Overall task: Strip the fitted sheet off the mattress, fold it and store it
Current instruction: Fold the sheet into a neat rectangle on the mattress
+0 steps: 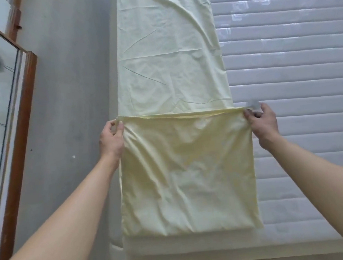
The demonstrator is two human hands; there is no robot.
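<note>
Left hand [111,139]: fingers curled, pinching the left end of the raised fold edge of the fitted sheet [173,67]; bare forearm reaches in from the lower left.
Right hand [263,122]: fingers curled round the right end of the same edge, gripping it; bare forearm reaches in from the lower right.
Hands together: two, level with each other, holding the edge taut between them.
Fitted sheet: one, pale yellow, folded into a long narrow strip that lies along the left side of the mattress [298,77] and runs away to the top of the view; its near end is doubled back over itself, so a square flap lies on top between the hands and the near mattress edge.
Mattress: one, bare, grey-white, quilted in horizontal bands, uncovered to the right of the strip.
Writing: a faint repeated square motif on the far mattress bands, not readable.
Floor [66,97]: grey, left of the bed.
Wardrobe door [3,115]: brown wooden frame with a pale panel bearing dark round marks, far left.
</note>
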